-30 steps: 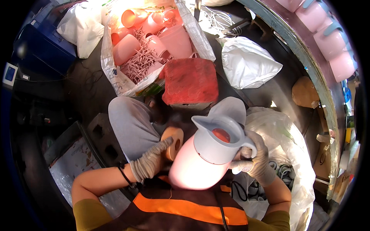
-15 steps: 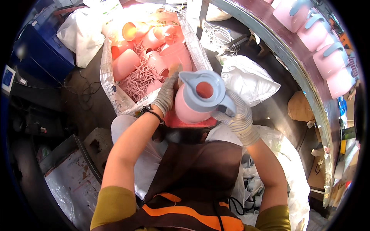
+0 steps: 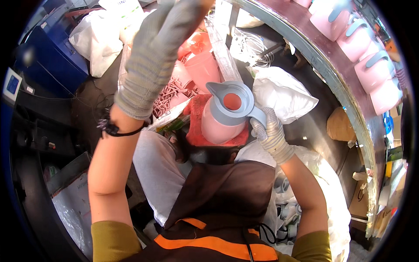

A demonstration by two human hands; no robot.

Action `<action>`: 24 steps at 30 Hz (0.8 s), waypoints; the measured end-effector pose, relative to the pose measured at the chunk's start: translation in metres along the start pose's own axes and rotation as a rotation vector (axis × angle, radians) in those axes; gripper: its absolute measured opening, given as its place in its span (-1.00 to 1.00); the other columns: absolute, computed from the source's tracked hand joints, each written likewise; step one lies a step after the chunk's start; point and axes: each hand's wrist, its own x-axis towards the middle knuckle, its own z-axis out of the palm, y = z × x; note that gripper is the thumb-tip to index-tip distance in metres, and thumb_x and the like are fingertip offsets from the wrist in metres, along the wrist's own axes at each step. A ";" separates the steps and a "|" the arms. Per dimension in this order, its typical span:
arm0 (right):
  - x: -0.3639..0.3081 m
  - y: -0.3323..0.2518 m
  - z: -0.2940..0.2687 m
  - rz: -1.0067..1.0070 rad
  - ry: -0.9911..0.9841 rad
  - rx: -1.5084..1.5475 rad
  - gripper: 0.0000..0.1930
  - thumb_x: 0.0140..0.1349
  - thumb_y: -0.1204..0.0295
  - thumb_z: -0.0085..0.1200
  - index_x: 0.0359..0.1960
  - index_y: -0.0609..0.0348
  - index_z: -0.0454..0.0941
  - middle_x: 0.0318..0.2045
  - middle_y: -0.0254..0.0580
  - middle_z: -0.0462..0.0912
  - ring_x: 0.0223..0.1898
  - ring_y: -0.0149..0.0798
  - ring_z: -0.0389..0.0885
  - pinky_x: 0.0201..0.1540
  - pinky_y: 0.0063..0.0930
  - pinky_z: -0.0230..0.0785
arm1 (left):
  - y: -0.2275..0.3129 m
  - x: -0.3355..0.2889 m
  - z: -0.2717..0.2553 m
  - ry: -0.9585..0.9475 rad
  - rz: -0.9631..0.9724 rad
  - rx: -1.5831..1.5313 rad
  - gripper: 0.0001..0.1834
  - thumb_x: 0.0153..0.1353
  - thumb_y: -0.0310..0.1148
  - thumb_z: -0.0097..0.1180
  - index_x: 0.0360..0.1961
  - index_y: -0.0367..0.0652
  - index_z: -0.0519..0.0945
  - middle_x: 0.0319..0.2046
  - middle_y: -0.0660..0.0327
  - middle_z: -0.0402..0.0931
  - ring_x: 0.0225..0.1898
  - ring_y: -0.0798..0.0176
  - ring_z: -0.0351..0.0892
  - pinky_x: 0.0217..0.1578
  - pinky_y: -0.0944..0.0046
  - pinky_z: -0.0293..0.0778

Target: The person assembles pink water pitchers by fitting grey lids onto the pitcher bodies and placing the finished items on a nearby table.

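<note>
A pink jug (image 3: 222, 126) with a grey-blue spouted collar stands upright on a red padded surface (image 3: 196, 126) between my knees. Its round mouth faces up and shows a pink-orange inside. My right hand (image 3: 273, 136), in a striped grey glove, is closed round the jug's handle (image 3: 258, 117). Raised high and close to the camera, my gloved left hand (image 3: 157, 56) is well away from the jug. Its fingertips run out at the upper edge, where a bit of a tan, wooden-looking piece shows; most of that piece is out of view.
Beyond the jug, a large sack holds pink jug bodies (image 3: 203, 70) and pink stick-like pieces (image 3: 168, 98). A white bag (image 3: 283, 94) lies to the right. Finished-looking pink jugs (image 3: 371, 67) line the curved bench (image 3: 301, 35). By my right leg, an open plastic bag (image 3: 321, 174) contains grey parts.
My left hand has lifted from beside the jug, up toward the camera, with the tan piece. My right hand stays at the handle; the jug has barely shifted.
</note>
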 end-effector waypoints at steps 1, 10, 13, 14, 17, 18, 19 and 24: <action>-0.002 0.003 -0.002 0.009 0.006 -0.017 -0.67 0.23 0.32 0.20 -0.07 0.20 0.43 -0.31 0.03 0.62 -0.30 0.15 0.64 -0.28 -0.12 0.49 | 0.010 0.031 -0.015 0.068 0.307 0.325 -0.48 0.16 -0.39 0.16 0.20 -0.08 0.48 -0.04 0.09 0.54 -0.06 0.13 0.56 -0.14 0.23 0.56; 0.003 0.012 0.001 -0.211 0.050 -0.213 -0.62 0.13 0.37 0.14 -0.02 0.15 0.37 -0.20 0.08 0.60 -0.14 0.19 0.58 -0.10 -0.02 0.45 | 0.093 -0.047 0.071 -0.364 -0.063 -0.010 -0.41 0.03 0.08 0.22 -0.20 -0.30 0.59 0.02 -0.07 0.41 0.06 -0.13 0.39 0.13 -0.03 0.32; 0.006 0.017 0.008 -0.075 -0.020 -0.138 -0.61 0.18 0.32 0.16 0.00 0.16 0.38 -0.23 0.08 0.61 -0.18 0.21 0.58 -0.12 -0.04 0.46 | 0.078 -0.051 0.070 -0.401 -0.036 0.013 -0.43 0.10 0.07 0.23 -0.15 -0.28 0.61 0.10 -0.18 0.40 0.14 -0.24 0.39 0.15 -0.02 0.34; 0.000 0.014 0.007 -0.053 -0.022 -0.136 -0.60 0.20 0.30 0.16 0.01 0.17 0.38 -0.24 0.08 0.62 -0.20 0.22 0.59 -0.13 -0.04 0.46 | 0.076 -0.048 0.067 -0.401 -0.121 -0.044 -0.44 0.12 0.05 0.22 -0.12 -0.27 0.61 0.11 -0.18 0.40 0.15 -0.23 0.39 0.15 0.00 0.34; 0.001 0.006 0.006 0.034 -0.028 -0.103 -0.60 0.23 0.27 0.19 0.01 0.18 0.40 -0.30 0.02 0.63 -0.30 0.18 0.60 -0.19 -0.10 0.47 | 0.062 -0.047 0.058 -0.321 -0.430 -0.183 -0.51 0.21 -0.04 0.19 0.00 -0.21 0.62 0.13 -0.15 0.41 0.14 -0.15 0.42 0.14 0.06 0.36; -0.001 0.004 0.009 0.074 -0.036 -0.066 -0.62 0.23 0.27 0.20 -0.01 0.18 0.41 -0.32 -0.03 0.64 -0.34 0.11 0.61 -0.22 -0.16 0.48 | 0.048 -0.047 0.050 -0.323 -0.524 -0.189 -0.60 0.24 -0.24 0.15 0.06 -0.18 0.58 0.08 -0.10 0.45 0.13 -0.13 0.44 0.11 0.08 0.39; -0.001 0.002 0.009 0.115 -0.039 -0.037 -0.63 0.24 0.27 0.21 -0.03 0.18 0.43 -0.33 -0.08 0.64 -0.38 0.03 0.62 -0.26 -0.22 0.49 | 0.028 -0.059 0.044 -0.260 -0.362 -0.034 -0.60 0.23 -0.34 0.09 0.11 -0.15 0.54 0.01 -0.09 0.47 0.09 -0.11 0.45 0.07 0.08 0.40; -0.027 -0.008 0.000 0.355 0.080 0.645 -0.74 0.27 0.30 0.25 -0.12 0.15 0.55 -0.41 -0.53 0.51 -0.43 -0.59 0.40 -0.38 -0.64 0.33 | -0.002 -0.118 0.059 -0.189 -0.387 0.153 -0.61 0.25 -0.40 -0.06 0.10 -0.03 0.55 -0.26 0.03 0.46 -0.19 -0.07 0.43 -0.08 0.06 0.39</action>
